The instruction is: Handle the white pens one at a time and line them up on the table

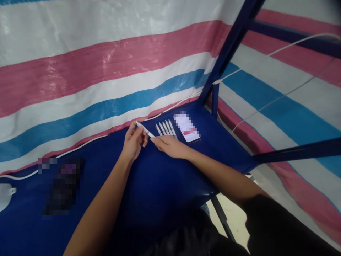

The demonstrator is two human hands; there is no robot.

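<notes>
Blue covers the surface [149, 192], and above it I hold the white pen [148, 132] aslant, left grip [134, 141] pinching near its upper end, right grip [170, 145] clasping its lower end, whose tip my fingers hide. Just beyond, five pens [165, 128] lie in a row, partly hidden by my right hand. The phone [190, 133] and dark thing [63, 188] are blurred; the white thing [4, 196] is cut off.
</notes>
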